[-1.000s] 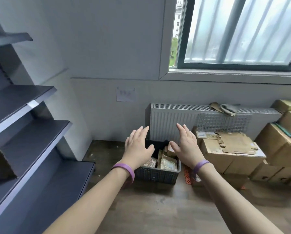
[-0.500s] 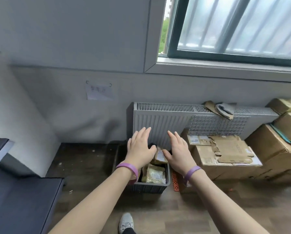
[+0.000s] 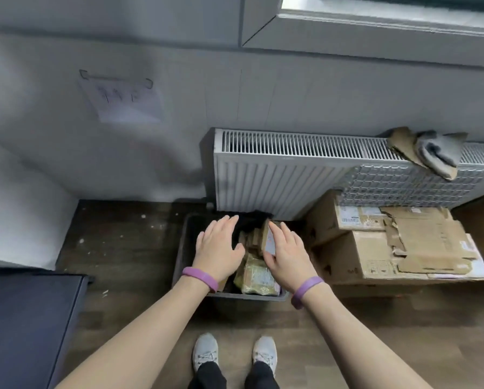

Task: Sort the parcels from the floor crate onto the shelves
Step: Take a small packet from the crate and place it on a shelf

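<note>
- My left hand (image 3: 217, 249) hovers palm down over the left half of the floor crate (image 3: 179, 248), fingers (image 3: 226, 221) straight and slightly spread, holding nothing.
- My right hand (image 3: 289, 255) hovers over the crate's right half, fingers (image 3: 287, 232) also straight and holding nothing.
- The crate is dark grey and sits on the wooden floor against the radiator (image 3: 277, 175), directly ahead of my 2 grey shoes (image 3: 207, 351).
- An upright cardboard parcel (image 3: 266, 234) stands in the crate just left of my right fingers. My right thumb lies at its lower edge, but I cannot tell whether it touches.
- A yellow-wrapped parcel (image 3: 256, 276) lies flat at the near end of the crate, between my 2 wrists and below both palms.
- More brown parcels lie between my hands, partly hidden and blurred.
- Each wrist wears a purple band (image 3: 200, 277).
- A dark shelf (image 3: 24, 318) sits low at my left, well apart from the crate.
- Stacked cardboard boxes (image 3: 375, 254) stand just right of the crate.
</note>
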A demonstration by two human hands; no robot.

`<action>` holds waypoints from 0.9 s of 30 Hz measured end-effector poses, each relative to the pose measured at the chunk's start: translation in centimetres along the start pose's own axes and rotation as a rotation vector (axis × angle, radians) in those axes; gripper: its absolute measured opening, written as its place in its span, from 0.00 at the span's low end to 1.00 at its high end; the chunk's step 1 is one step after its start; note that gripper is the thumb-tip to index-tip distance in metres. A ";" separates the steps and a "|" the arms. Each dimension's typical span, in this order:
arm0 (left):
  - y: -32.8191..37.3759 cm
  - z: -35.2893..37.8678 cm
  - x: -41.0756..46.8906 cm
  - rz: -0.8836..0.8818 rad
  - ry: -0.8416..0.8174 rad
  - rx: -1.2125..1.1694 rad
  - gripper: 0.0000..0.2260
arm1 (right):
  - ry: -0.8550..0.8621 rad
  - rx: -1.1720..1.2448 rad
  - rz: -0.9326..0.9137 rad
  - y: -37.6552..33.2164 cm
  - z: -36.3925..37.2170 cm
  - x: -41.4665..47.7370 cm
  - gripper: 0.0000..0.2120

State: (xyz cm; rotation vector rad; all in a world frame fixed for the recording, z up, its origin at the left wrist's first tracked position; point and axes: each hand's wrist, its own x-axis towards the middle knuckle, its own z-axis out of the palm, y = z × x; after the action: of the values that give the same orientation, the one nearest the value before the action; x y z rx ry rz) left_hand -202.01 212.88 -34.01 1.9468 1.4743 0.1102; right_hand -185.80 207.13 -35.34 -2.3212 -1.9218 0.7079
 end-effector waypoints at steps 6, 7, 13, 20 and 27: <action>-7.1 11.9 6.9 -0.126 -0.124 0.053 0.26 | -0.202 0.015 0.056 7.3 12.3 7.2 0.31; -8.3 14.2 8.1 -0.137 -0.147 0.065 0.26 | -0.242 0.016 0.062 8.5 14.8 8.1 0.31; -15.0 28.9 14.4 -0.182 -0.248 0.050 0.26 | -0.401 0.035 0.099 15.1 28.9 12.9 0.30; -19.2 41.8 19.2 -0.282 -0.286 -0.071 0.23 | -0.461 0.032 0.132 19.9 39.7 13.7 0.29; -19.6 43.3 18.6 -0.383 -0.129 -0.161 0.17 | -0.485 0.080 0.115 20.5 41.0 12.3 0.29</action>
State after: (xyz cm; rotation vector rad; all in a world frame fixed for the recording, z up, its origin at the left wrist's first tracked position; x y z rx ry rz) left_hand -191.98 211.58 -84.01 1.4883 1.6666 -0.0650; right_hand -180.65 203.82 -82.34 -2.3859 -1.8763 1.4452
